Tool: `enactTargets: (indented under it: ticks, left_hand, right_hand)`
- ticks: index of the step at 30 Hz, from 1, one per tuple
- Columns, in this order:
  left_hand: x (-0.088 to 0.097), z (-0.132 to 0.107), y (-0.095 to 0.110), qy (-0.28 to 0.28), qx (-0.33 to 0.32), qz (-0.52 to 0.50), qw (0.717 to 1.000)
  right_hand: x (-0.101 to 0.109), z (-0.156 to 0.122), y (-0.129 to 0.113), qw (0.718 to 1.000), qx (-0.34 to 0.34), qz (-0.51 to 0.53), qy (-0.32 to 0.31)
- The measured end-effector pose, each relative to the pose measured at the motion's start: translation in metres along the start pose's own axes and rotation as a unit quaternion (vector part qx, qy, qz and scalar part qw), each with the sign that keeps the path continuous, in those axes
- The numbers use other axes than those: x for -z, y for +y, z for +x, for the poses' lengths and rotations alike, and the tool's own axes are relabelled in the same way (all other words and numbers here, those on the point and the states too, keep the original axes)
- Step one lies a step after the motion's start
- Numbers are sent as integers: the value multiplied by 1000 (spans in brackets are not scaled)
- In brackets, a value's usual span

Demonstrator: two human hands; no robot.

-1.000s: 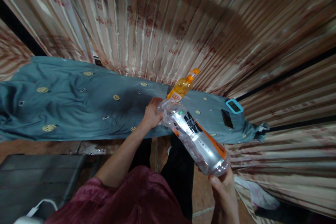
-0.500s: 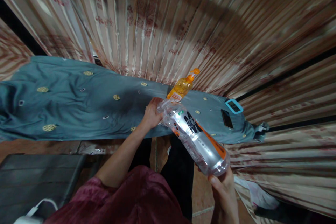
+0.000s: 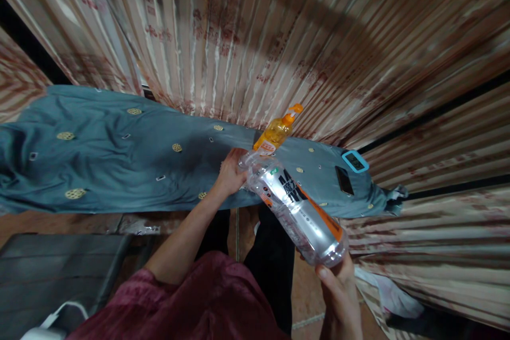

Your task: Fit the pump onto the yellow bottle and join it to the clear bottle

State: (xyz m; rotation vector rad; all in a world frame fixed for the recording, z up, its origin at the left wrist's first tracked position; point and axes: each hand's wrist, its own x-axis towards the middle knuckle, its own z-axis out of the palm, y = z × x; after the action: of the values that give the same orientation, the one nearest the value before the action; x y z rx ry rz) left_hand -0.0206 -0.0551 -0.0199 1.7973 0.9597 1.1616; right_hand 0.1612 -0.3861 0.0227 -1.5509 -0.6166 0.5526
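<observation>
A large clear plastic bottle [image 3: 297, 207] with a silver and orange label lies slantwise in the air between my two hands. Around its neck end, my left hand [image 3: 231, 171] is closed. My right hand [image 3: 338, 287] grips the base from below, thumb on the near side, with most of its fingers hidden behind the bottle. Just beyond the neck stands an orange pump bottle [image 3: 274, 134] with yellow liquid, on a narrow surface covered by a teal cloth [image 3: 191, 164]. The big bottle hides part of that cloth.
On the right of the cloth are a blue-framed digital clock [image 3: 356, 161] and a dark phone [image 3: 344, 180]. Patterned curtains [image 3: 247, 37] hang right behind. At lower left are a grey seat-like surface [image 3: 59, 271] and a white device with a cable [image 3: 43, 333].
</observation>
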Motion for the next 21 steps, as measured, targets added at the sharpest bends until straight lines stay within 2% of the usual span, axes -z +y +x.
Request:
enactTargets:
  ticks: [21]
  left_hand:
    - [-1, 0, -1, -5, 3, 5, 1000]
  right_hand:
    - [0, 0, 0, 1000, 5, 2, -4]
